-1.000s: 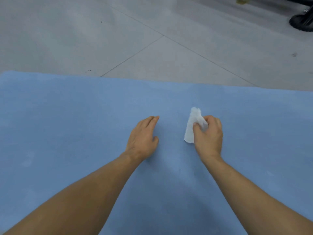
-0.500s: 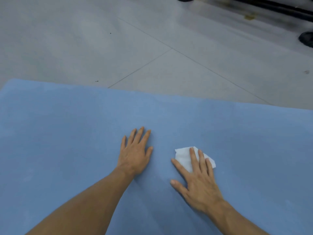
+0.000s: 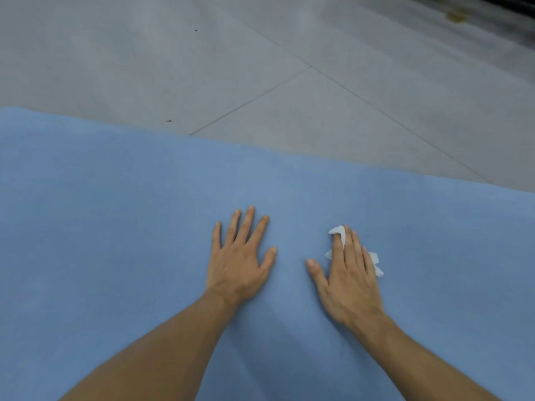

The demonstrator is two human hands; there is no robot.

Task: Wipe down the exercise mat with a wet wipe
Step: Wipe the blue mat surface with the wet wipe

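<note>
A blue exercise mat (image 3: 101,227) fills the lower part of the view. My left hand (image 3: 241,261) lies flat on it with its fingers straight and spread, palm down. To its right, my right hand (image 3: 348,273) presses flat on a white wet wipe (image 3: 376,263). Most of the wipe is hidden under the fingers. Bits of it show at the index fingertip and along the outer edge of the hand.
Beyond the mat's far edge lies a grey tiled floor (image 3: 260,68) with thin joint lines. A yellowish spot (image 3: 457,16) and a dark object (image 3: 506,4) sit at the top right corner.
My right hand went from pinching the raised wipe to pressing it flat on the mat, and now covers more of it. My left hand flattened and spread its fingers.
</note>
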